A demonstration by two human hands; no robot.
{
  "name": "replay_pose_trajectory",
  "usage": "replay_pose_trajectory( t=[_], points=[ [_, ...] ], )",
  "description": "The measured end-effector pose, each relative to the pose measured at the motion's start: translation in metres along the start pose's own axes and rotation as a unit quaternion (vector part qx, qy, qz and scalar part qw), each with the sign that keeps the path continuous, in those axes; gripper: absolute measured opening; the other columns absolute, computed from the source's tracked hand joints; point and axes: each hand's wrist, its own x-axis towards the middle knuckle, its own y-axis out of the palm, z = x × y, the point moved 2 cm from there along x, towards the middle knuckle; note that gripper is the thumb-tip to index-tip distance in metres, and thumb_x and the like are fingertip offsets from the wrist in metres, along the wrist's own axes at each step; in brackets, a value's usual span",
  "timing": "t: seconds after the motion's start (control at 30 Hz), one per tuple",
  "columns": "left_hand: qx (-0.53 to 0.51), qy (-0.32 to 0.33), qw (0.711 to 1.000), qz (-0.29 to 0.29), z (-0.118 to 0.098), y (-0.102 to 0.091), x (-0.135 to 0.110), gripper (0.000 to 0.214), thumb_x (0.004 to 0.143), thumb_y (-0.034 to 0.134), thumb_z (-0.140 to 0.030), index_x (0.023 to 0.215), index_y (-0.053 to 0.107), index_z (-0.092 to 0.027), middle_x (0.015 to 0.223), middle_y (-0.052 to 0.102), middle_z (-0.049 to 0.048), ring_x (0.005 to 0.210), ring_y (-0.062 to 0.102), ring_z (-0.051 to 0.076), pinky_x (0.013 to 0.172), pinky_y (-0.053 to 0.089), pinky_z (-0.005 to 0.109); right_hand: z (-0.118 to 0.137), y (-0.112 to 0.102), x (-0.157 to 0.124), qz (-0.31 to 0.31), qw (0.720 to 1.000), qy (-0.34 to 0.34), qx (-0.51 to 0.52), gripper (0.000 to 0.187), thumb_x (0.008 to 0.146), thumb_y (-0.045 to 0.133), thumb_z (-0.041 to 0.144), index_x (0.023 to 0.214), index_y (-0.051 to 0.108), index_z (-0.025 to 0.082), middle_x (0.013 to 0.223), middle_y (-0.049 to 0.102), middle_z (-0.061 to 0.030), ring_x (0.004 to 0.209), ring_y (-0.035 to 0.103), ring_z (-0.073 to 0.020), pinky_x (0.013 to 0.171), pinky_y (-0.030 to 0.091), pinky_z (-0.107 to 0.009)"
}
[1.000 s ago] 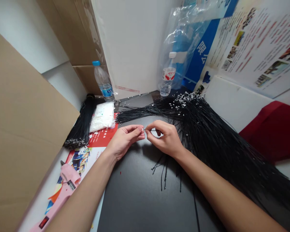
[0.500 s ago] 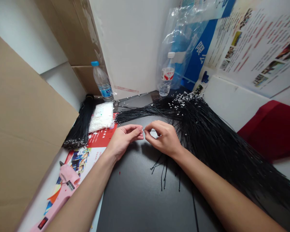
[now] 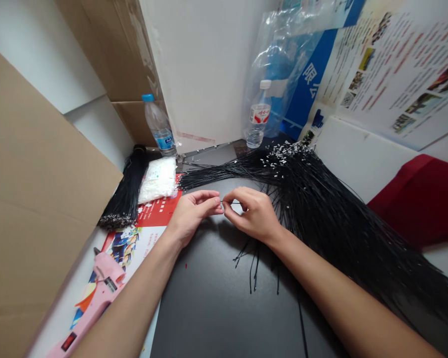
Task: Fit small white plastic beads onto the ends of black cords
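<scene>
Over the dark table, my left hand (image 3: 194, 214) and my right hand (image 3: 254, 215) meet almost fingertip to fingertip. A thin black wire (image 3: 236, 202) runs through the pinch of my right thumb and forefinger, its tip reaching my left fingertips. Those left fingers are pressed together; whatever sits between them is hidden. Right of my hands lies a big heap of black wires (image 3: 332, 223), many with small white ends (image 3: 283, 155). A flatter bundle of black wires (image 3: 224, 174) stretches behind my hands. Several loose wire ends (image 3: 251, 278) poke out below my right wrist.
A white packet (image 3: 158, 180) and another wire bundle (image 3: 125, 194) lie at left. A pink glue gun (image 3: 100, 293) rests beside my left forearm. Two plastic bottles, one blue-capped (image 3: 159, 127) and one white-capped (image 3: 259, 117), stand at the back. Cardboard (image 3: 41, 209) rises at left; red cloth (image 3: 414, 204) at right.
The small whitish bit that showed at my left fingertips is now out of sight between them. Both hands keep nearly the same place and pinch.
</scene>
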Motion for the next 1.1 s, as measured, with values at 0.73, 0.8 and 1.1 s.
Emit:
replay_pose_trajectory(
  t=[0.73, 0.8, 1.1],
  points=[
    [0.166, 0.157, 0.973, 0.008, -0.002, 0.004, -0.003, 0.015, 0.073, 0.077, -0.022, 0.083, 0.068, -0.015, 0.078, 0.07, 0.0021, 0.065, 0.067, 0.014, 0.068, 0.054, 0.028, -0.013, 0.009, 0.004, 0.109, 0.898, 0.266, 0.333, 0.024, 0.081, 0.067, 0.037, 0.076, 0.064, 0.014, 0.073, 0.068, -0.0028, 0.059, 0.054, -0.0097, 0.056, 0.042, -0.023],
    [0.134, 0.122, 0.983, 0.016, -0.003, 0.003, -0.002, 0.018, 0.073, 0.079, -0.025, 0.083, 0.068, -0.014, 0.075, 0.071, 0.0025, 0.064, 0.067, 0.014, 0.069, 0.054, 0.029, -0.014, 0.007, 0.005, 0.097, 0.898, 0.272, 0.333, 0.023, 0.078, 0.068, 0.036, 0.074, 0.063, 0.014, 0.07, 0.065, -0.0014, 0.058, 0.052, -0.0088, 0.055, 0.041, -0.022],
    [0.0, 0.014, 1.0, 0.021, -0.001, -0.001, 0.0, 0.027, 0.065, 0.088, -0.024, 0.086, 0.075, -0.013, 0.082, 0.077, 0.0057, 0.073, 0.072, 0.014, 0.082, 0.057, 0.03, -0.009, 0.002, 0.006, 0.054, 0.916, 0.25, 0.308, 0.017, 0.078, 0.066, 0.031, 0.074, 0.063, 0.015, 0.068, 0.062, -0.0003, 0.058, 0.051, -0.0085, 0.054, 0.039, -0.022]
  ],
)
